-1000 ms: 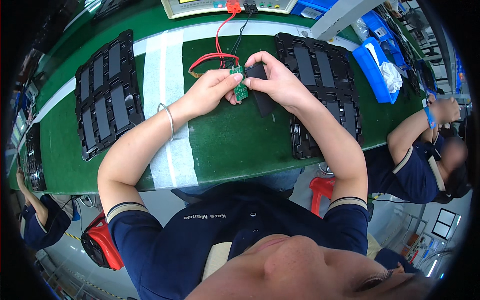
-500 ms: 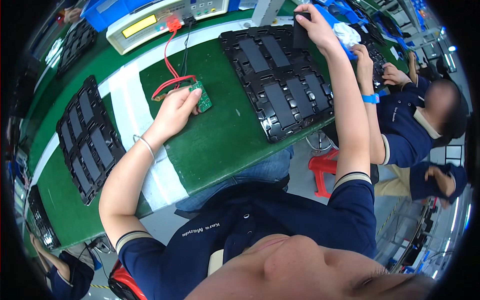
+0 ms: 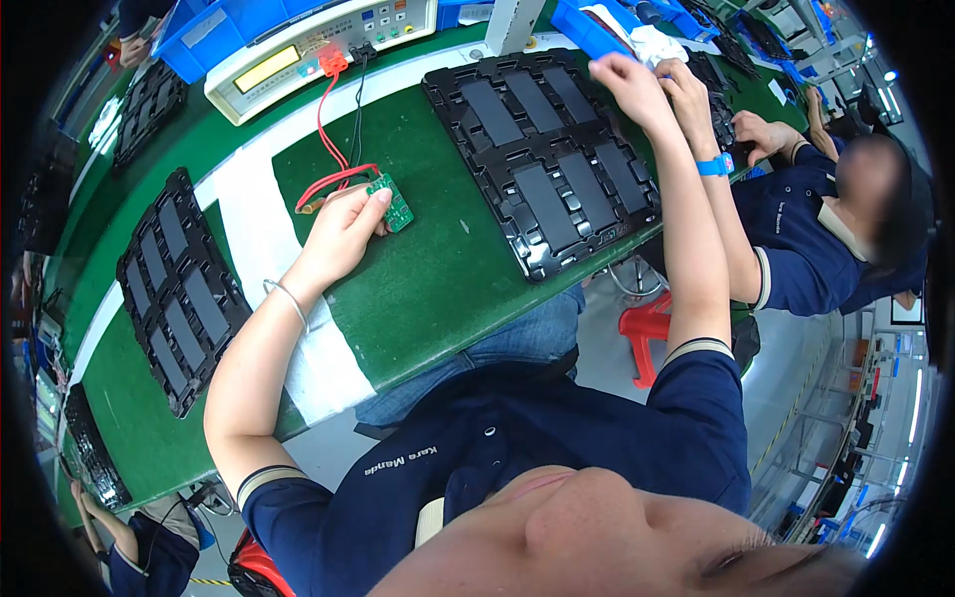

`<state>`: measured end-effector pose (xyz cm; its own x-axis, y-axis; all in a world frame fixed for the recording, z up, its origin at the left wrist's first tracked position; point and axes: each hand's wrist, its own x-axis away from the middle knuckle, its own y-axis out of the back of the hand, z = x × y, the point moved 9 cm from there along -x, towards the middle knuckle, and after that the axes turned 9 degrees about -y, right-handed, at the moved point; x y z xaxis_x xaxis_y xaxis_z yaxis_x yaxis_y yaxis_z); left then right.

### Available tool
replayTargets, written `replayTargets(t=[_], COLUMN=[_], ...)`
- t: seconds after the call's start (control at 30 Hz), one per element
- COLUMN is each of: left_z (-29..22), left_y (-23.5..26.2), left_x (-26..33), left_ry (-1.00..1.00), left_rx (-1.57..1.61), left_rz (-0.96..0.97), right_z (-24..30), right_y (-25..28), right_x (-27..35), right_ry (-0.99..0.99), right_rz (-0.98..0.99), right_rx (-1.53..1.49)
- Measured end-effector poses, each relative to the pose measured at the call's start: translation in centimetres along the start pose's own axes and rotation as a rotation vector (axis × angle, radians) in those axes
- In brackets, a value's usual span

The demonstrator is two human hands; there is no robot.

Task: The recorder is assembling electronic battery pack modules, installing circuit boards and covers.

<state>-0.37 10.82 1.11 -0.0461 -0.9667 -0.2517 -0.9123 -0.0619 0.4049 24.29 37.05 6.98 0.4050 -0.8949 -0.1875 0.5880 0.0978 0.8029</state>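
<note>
My left hand (image 3: 341, 231) pinches a small green circuit board (image 3: 396, 205) between thumb and fingers, just above the green table. Thick red wires (image 3: 333, 177) loop from the board's far side, and thin red and black leads run up to a bench meter (image 3: 323, 55). At the far right corner of a black plastic tray (image 3: 507, 159), my right hand (image 3: 634, 92) hovers with fingers curled together and nothing visible in them. Flat dark battery packs (image 3: 550, 206) lie in the tray's slots, including one in the far right slot (image 3: 569, 95).
To the left lies another black tray (image 3: 182, 298) of flat packs. A white strip (image 3: 274, 229) crosses the table. Blue bins (image 3: 224, 35) stand at the back. A co-worker's hand (image 3: 686, 95) is close beside my right hand, near white crumpled material (image 3: 657, 45). A red stool (image 3: 642, 338) stands below.
The dark flat pack that my right hand held is now in the tray's far right slot, and the hand has let go. My left hand still holds the circuit board.
</note>
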Motion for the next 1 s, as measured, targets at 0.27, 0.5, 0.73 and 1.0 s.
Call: replayTargets(t=[0.27, 0.5, 0.73, 1.0], left_z=[-0.4, -0.1, 0.6, 1.4], left_y=[-0.1, -0.1, -0.2, 0.9], left_x=[-0.2, -0.1, 0.0, 0.2], left_ry=[0.004, -0.009, 0.043, 0.133], left_rx=[-0.024, -0.045, 0.022, 0.476], left_rz=[0.008, 0.009, 0.009, -0.157], right_z=[0.9, 2.1, 10.5, 19.3], right_y=[-1.4, -0.9, -7.6, -17.5], right_x=[7.1, 9.4, 9.3, 10.8], right_ry=[0.106, -0.133, -0.177, -0.327], right_rz=[0.202, 0.713, 0.872, 1.159], right_rx=[0.232, -0.421, -1.099, -1.250])
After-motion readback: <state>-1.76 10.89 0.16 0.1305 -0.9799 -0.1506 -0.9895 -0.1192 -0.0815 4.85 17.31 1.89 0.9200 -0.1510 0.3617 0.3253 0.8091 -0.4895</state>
